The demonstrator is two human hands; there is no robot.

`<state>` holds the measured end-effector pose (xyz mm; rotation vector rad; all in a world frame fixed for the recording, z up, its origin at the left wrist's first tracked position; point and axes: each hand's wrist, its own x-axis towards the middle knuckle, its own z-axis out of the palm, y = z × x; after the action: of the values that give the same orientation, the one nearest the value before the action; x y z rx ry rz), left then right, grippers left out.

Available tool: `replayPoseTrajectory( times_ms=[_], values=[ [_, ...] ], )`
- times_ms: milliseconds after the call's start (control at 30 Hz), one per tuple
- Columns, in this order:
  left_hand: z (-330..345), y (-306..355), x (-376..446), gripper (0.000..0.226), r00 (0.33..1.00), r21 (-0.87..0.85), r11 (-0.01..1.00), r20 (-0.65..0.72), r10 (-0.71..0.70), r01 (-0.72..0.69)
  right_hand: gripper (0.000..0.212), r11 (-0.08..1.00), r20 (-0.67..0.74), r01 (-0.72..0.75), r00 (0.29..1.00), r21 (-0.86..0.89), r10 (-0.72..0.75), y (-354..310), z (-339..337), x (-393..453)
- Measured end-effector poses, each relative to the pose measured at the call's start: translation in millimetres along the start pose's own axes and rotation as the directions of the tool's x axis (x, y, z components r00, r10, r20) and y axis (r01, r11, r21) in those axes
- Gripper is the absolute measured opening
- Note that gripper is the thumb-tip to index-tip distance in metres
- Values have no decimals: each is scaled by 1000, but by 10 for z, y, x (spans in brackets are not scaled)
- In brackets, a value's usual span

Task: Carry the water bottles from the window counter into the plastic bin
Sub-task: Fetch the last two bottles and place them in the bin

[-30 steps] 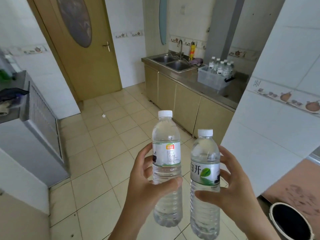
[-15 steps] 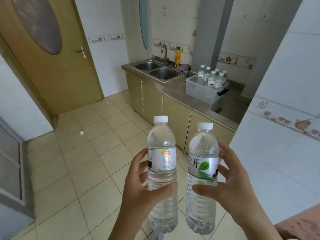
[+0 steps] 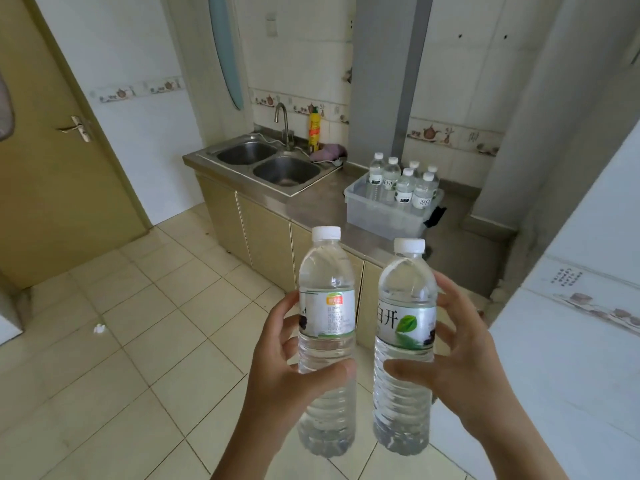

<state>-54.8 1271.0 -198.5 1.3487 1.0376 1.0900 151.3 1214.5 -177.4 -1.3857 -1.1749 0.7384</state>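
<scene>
I hold two clear water bottles with white caps upright in front of me. My left hand (image 3: pixel 284 372) grips the left bottle (image 3: pixel 327 323), which has a white label with an orange mark. My right hand (image 3: pixel 460 368) grips the right bottle (image 3: pixel 405 327), labelled with a green leaf. Ahead on the steel counter stands the translucent plastic bin (image 3: pixel 381 216), with several bottles (image 3: pixel 403 183) standing upright in it. The bin is well beyond both hands.
A double steel sink (image 3: pixel 270 164) with a tap, a yellow bottle (image 3: pixel 314 131) and a purple cloth lie left of the bin. Cabinets stand below the counter. A wooden door (image 3: pixel 59 174) is at left, a white tiled wall (image 3: pixel 571 323) at right, tiled floor between.
The view has swung left-to-right and moved forward: the sink counter and bin are nearer and more central. Both hands still hold their bottles the same way.
</scene>
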Motion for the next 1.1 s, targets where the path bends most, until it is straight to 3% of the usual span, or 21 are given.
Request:
replayPoseTrajectory(
  times_ms=[667, 900, 1100],
  values=[
    [788, -347, 3404, 98, 999, 24, 999, 15, 41, -42, 114, 1000, 16, 5, 1000, 30, -6, 791, -115, 3412],
    [997, -462, 4401, 93, 996, 22, 999, 91, 22, -24, 113, 999, -71, -45, 996, 24, 47, 1026, -150, 4121],
    [1172, -602, 5338, 90, 960, 33, 995, 267, 85, -97, 114, 994, -181, -106, 978, 1, 104, 1280, -98, 4772]
  ],
)
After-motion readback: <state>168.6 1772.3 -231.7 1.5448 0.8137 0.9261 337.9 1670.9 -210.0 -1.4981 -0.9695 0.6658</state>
